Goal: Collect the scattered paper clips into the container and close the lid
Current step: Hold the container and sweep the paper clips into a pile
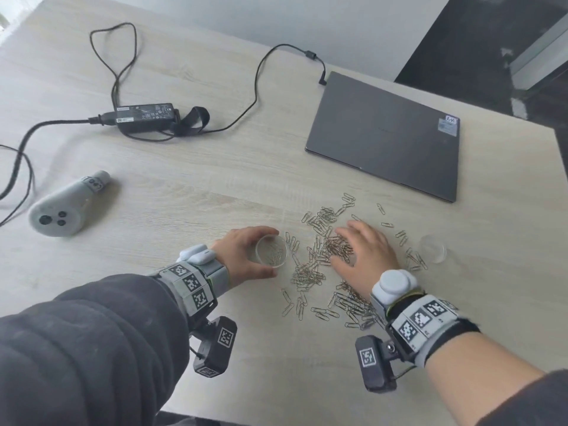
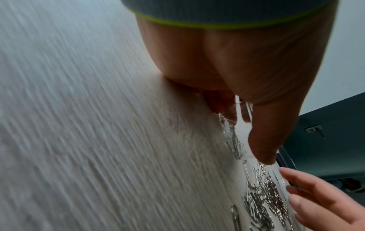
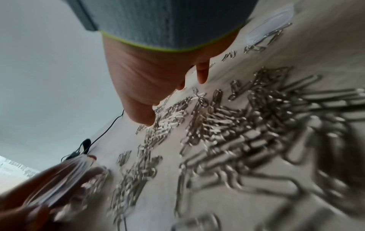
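Few paper clips [image 1: 274, 256] inside container [image 1: 261, 241]

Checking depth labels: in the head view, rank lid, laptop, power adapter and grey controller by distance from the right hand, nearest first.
From the right hand:
1. Lid: clear, just to the hand's right among stray clips.
2. Laptop: closed, beyond the hand toward the table's far edge.
3. Grey controller: far left, past the left hand.
4. Power adapter: far left and farther back; close to the controller's rank, hard to separate.
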### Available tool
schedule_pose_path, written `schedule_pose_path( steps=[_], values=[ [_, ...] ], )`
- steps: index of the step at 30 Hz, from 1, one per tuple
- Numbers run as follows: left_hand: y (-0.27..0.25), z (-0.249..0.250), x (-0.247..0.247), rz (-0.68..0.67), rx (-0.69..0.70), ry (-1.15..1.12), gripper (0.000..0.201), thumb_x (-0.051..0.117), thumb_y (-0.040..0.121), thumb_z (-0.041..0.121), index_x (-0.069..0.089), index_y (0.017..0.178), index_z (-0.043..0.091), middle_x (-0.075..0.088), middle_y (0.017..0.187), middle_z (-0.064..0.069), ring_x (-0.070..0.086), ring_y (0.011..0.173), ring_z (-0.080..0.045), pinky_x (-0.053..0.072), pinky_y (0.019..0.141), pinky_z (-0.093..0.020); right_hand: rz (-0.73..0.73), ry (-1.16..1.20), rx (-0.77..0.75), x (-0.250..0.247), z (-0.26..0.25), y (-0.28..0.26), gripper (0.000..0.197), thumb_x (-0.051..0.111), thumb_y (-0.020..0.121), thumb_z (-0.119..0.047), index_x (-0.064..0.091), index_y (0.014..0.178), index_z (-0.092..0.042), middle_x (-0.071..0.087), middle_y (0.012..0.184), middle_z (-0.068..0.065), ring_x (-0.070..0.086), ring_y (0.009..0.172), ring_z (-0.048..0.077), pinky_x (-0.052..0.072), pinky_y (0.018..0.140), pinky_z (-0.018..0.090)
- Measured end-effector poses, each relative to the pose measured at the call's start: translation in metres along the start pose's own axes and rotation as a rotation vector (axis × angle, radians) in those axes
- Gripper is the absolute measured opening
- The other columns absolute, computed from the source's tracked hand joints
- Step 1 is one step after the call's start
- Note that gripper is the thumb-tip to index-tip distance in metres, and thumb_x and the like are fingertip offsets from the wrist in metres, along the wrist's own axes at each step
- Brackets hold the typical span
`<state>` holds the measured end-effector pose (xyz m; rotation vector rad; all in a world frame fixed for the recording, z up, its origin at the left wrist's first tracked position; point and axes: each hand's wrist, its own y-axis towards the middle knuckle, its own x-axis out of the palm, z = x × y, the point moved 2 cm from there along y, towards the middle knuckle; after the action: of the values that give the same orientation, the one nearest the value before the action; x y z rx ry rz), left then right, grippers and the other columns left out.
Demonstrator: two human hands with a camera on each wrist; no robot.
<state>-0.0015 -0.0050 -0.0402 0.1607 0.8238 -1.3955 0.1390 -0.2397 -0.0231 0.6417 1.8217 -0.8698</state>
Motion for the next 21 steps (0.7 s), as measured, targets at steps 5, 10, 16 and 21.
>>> schedule_pose_path(
  steps=[5, 10, 16, 21],
  values=[
    [0.0, 0.0, 0.0, -0.001, -0.009, -0.006, 0.072, 0.086, 0.067, 0.039, 0.053, 0.13, 0.041, 0.059, 0.125, 0.016, 0.048, 0.117, -0.008, 0.04, 0.101, -0.032, 0.012, 0.079, 0.136, -0.017, 0.004, 0.035, 0.08, 0.055, 0.079, -0.066, 0.024, 0.146, -0.038, 0.012, 0.16, -0.009, 0.014, 0.146, 0.025, 0.02, 0.115, 0.049],
    [0.002, -0.001, 0.0, -0.015, -0.001, -0.02, 0.071, 0.086, 0.067, 0.039, 0.053, 0.13, 0.04, 0.058, 0.122, 0.018, 0.048, 0.116, -0.008, 0.041, 0.102, -0.033, -0.149, 0.003, 0.065, -0.011, -0.002, 0.06, 0.099, 0.05, 0.064, -0.086, 0.014, 0.147, -0.045, 0.008, 0.161, -0.011, 0.011, 0.147, 0.024, 0.017, 0.117, 0.052],
    [0.002, -0.001, 0.0, -0.014, -0.002, -0.026, 0.071, 0.086, 0.067, 0.04, 0.053, 0.13, 0.041, 0.059, 0.123, 0.017, 0.047, 0.116, -0.008, 0.04, 0.103, -0.034, -0.171, -0.127, -0.172, 0.0, -0.02, 0.027, 0.092, 0.06, 0.058, -0.083, 0.033, 0.139, -0.048, 0.024, 0.153, -0.012, 0.023, 0.138, 0.022, 0.025, 0.11, 0.048],
    [0.001, 0.0, 0.0, -0.023, -0.005, -0.021, 0.072, 0.085, 0.068, 0.041, 0.051, 0.131, 0.042, 0.058, 0.125, 0.017, 0.047, 0.119, -0.009, 0.04, 0.104, -0.036, -0.102, 0.031, -0.136, 0.003, -0.01, 0.014, 0.047, 0.068, 0.082, -0.045, 0.057, 0.127, -0.037, 0.048, 0.128, -0.006, 0.043, 0.12, 0.02, 0.041, 0.097, 0.037]
  ],
)
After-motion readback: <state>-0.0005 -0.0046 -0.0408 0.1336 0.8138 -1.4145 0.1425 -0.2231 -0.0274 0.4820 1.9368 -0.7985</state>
